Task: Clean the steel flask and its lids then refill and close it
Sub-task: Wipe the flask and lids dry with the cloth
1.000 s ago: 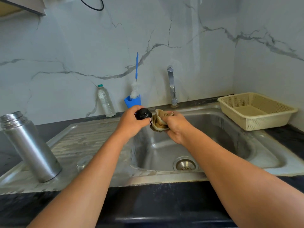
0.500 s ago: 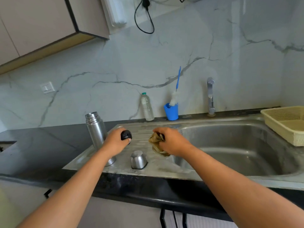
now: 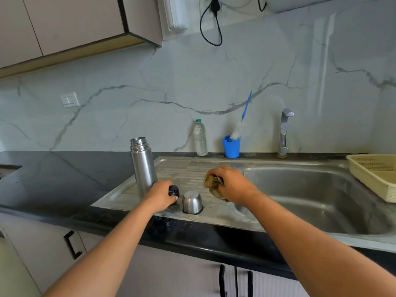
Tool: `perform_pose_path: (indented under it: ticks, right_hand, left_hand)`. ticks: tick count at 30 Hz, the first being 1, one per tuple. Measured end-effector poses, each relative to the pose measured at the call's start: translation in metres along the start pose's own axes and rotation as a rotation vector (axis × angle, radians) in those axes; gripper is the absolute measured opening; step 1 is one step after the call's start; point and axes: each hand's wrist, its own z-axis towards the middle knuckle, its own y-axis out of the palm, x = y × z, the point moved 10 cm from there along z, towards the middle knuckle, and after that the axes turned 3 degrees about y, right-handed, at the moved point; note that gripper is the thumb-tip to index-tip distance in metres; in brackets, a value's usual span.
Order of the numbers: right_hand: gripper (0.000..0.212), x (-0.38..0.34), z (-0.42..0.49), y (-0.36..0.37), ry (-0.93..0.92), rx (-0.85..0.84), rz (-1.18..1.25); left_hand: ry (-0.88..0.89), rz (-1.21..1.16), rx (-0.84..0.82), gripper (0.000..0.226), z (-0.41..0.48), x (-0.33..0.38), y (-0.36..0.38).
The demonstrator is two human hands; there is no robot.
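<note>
Fingers of left hand (image 3: pixel 159 195) curl round small black round stopper lid (image 3: pixel 173 190). Right hand (image 3: pixel 232 185) fingers bunch crumpled brown cloth (image 3: pixel 211 182). Domed steel cup lid (image 3: pixel 192 202) sits mouth-down btwn them on steel drainboard (image 3: pixel 188 170). Tall steel flask (image 3: pixel 143 168) stands open at 11 o'clock of left hand. Prob. lid-wiping stage; refill & closing not done. Flask inside, stopper underside hidden.

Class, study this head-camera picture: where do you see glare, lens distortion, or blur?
Head view: a pale vertical glare band streaks the glossy white marble wall above-right of the steel tap; head view: the wide lens stretches both forearms toward the corners and slants the beige wall cabinet; head view: the brown crumpled cloth in the right hand looks soft.
</note>
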Motion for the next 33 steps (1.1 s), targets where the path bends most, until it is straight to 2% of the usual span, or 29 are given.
perform_pose_path:
  ticks: [8, 12, 15, 22, 28, 31, 33]
  right_hand:
    - [0.045, -0.001, -0.008, 0.012, -0.001, -0.022, -0.029]
    - [0.045, 0.005, -0.007, 0.013, 0.028, -0.027, -0.049]
    - [0.047, 0.010, -0.004, 0.011, 0.054, -0.022, -0.058]
    - [0.050, 0.019, -0.004, 0.007, 0.073, -0.024, -0.059]
    - [0.053, 0.031, -0.007, -0.003, 0.096, -0.023, -0.075]
    - [0.055, 0.042, -0.008, -0.015, 0.136, 0.008, -0.031]
    - [0.052, 0.053, -0.008, -0.025, 0.184, 0.039, 0.010]
  left_hand:
    - [0.003, 0.012, -0.024, 0.045, -0.002, 0.000, 0.003]
    - [0.069, 0.016, -0.073, 0.081, -0.004, 0.009, 0.001]
    - [0.168, 0.013, -0.136, 0.093, -0.007, 0.026, 0.004]
    - [0.264, 0.033, -0.242, 0.094, -0.002, 0.046, 0.024]
    - [0.299, 0.037, -0.230, 0.072, 0.001, 0.061, 0.020]
    - [0.304, -0.061, -0.171, 0.057, 0.004, 0.074, 0.012]
    - [0.303, -0.170, -0.134, 0.055, 0.010, 0.085, 0.011]
